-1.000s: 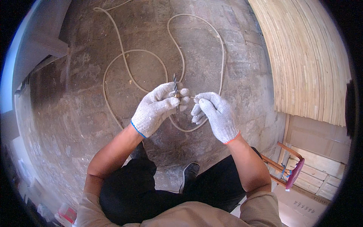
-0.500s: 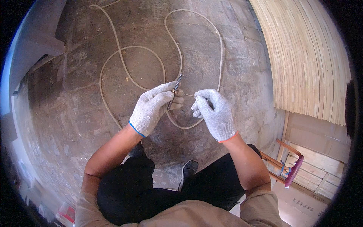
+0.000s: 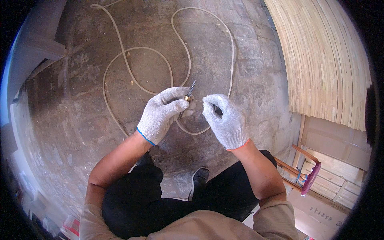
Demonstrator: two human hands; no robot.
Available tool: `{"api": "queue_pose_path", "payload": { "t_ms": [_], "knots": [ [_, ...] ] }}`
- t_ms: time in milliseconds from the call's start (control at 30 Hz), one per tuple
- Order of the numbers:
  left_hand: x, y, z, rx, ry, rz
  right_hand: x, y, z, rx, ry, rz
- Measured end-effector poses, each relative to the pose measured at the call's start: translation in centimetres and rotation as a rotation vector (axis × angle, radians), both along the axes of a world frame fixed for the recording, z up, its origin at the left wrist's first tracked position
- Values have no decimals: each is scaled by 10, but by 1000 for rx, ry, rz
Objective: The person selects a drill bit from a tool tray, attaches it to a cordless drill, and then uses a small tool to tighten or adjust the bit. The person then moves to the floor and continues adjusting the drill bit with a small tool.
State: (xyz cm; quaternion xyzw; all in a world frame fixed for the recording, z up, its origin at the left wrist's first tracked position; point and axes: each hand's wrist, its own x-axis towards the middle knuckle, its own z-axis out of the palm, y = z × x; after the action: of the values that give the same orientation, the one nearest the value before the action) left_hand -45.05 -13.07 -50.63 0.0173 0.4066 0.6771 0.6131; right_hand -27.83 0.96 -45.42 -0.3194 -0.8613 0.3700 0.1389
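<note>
My left hand (image 3: 157, 117), in a white knit glove with a blue cuff edge, is closed around a drill bit (image 3: 192, 87). The bit tilts up and away, its fluted end above my fingers and its dark shank below them. A brass-coloured collar (image 3: 187, 98) sits around the bit at my thumb tip. In a white glove with an orange edge, my right hand (image 3: 229, 124) pinches a thin metal rod, like a hex key (image 3: 198, 101). The rod reaches the side of the collar; whether its tip is inside cannot be made out.
A pale hose (image 3: 232, 52) loops over the stained concrete floor (image 3: 76, 100) beyond my hands. Stacked wooden strips (image 3: 320, 56) stand at the right. Below them are an orange frame with a purple pad (image 3: 311, 179) and wooden slats. My shoe (image 3: 200, 178) is beneath my hands.
The drill bit has tipped slightly, showing the collar more clearly. My right hand has shifted a little to the left, its fingers curled in more, and the rod now meets the collar.
</note>
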Motion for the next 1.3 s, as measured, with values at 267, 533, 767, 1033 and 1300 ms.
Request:
{"api": "queue_pose_path", "payload": {
  "t_ms": [267,533,767,1033,1300],
  "knots": [
    [1,2,-1,-22,23,-5,-1,1,1,136,-31,42],
    [3,2,-10,-9,67,17,-4,4,4,383,-26,146],
    [4,3,-15,-40,179,53,-12,4,15,-536,-150,-96],
    [2,5,-13,-14,256,12,-13,19,11,-1301,-83,-391],
    [-4,5,-15,189,-164,-12,-13,13,10,-1290,-59,-318]
  ]
}}
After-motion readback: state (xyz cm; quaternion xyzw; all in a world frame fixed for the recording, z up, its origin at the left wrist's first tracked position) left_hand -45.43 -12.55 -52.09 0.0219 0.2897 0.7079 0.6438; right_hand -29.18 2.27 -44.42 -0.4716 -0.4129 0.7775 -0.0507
